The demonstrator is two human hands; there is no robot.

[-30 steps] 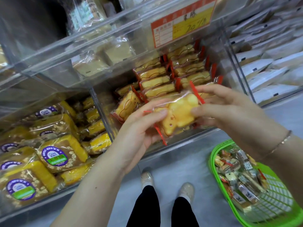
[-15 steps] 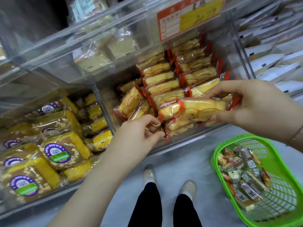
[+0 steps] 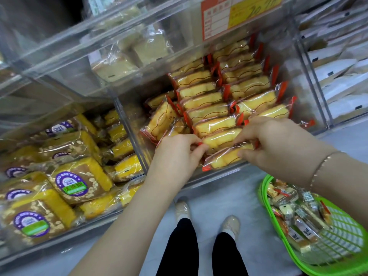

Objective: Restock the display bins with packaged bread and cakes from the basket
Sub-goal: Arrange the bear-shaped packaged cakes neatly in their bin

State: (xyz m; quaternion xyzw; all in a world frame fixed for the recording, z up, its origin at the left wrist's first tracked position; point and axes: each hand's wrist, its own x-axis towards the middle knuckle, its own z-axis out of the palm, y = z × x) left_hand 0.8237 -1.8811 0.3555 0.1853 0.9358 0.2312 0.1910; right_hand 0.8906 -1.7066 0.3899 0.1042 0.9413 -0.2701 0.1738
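Note:
A clear display bin [image 3: 310, 108] holds rows of yellow cakes in clear wrappers with red ends. At the bin's front, a wrapped yellow cake [image 3: 223, 139] stands on edge between both hands. My left hand [image 3: 177, 154] pinches its left red end. My right hand [image 3: 276, 144] grips its right end, fingers curled over the wrapper. Another wrapped cake [image 3: 225, 158] lies just in front of it at the bin's front edge. A green plastic basket [image 3: 342, 261] with several small wrapped snacks hangs at the lower right, below my right forearm.
A second clear bin [image 3: 59, 176] on the left holds brown and yellow oat cakes with purple labels. Above, an upper bin carries pale cakes and an orange price tag [image 3: 235, 14]. White packets fill the bins at right [image 3: 342, 72]. My feet stand on grey floor below.
The cake moved from in front of the bin down into its front row, turned on edge. My left hand let go briefly, then took its left end again. Both hands lowered.

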